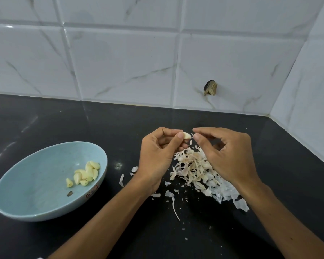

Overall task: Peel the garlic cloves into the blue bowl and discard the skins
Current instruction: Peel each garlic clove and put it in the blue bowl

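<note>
My left hand (158,156) pinches a pale garlic clove (187,135) between thumb and fingers, above the black counter. My right hand (226,152) is just right of it, thumb and forefinger pinched on a thin bit of skin at the clove's tip. Under both hands lies a heap of white garlic skins (195,171). The blue bowl (36,184) stands at the left and holds several peeled cloves (85,174) against its right inner wall.
The black counter (101,128) meets white marbled wall tiles at the back and right. A chipped hole (210,88) marks one tile. Loose skin scraps (173,200) are scattered toward the front. A dark fleck (70,193) lies in the bowl.
</note>
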Tool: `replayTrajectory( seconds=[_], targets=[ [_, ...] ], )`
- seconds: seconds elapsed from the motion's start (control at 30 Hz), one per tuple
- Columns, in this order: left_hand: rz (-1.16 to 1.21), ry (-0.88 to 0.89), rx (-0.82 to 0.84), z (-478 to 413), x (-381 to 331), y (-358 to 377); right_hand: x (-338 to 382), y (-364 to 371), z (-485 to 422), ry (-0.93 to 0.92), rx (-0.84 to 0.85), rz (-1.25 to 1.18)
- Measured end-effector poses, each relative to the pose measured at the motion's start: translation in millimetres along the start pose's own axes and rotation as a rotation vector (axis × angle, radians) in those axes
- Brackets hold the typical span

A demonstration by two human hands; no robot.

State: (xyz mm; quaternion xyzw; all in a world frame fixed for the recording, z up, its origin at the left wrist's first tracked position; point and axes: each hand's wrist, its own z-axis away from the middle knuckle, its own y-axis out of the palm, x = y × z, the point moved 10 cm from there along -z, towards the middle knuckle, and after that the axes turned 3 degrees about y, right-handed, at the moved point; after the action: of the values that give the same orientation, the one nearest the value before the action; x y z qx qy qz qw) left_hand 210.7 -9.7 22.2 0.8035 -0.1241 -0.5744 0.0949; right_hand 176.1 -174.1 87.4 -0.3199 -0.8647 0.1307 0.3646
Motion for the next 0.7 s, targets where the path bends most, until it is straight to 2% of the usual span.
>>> replayTrajectory(
  seconds=[0.33, 0.7],
  targets=[
    [-0.368, 0.220, -0.002, 4, -19, 0, 13, 9, 5, -0.160, 0.050, 0.070],
    [-0.306, 0.198, 0.007, 2, -16, -2, 16, 17, 8, -0.256, 0.092, 0.111]
  ],
)
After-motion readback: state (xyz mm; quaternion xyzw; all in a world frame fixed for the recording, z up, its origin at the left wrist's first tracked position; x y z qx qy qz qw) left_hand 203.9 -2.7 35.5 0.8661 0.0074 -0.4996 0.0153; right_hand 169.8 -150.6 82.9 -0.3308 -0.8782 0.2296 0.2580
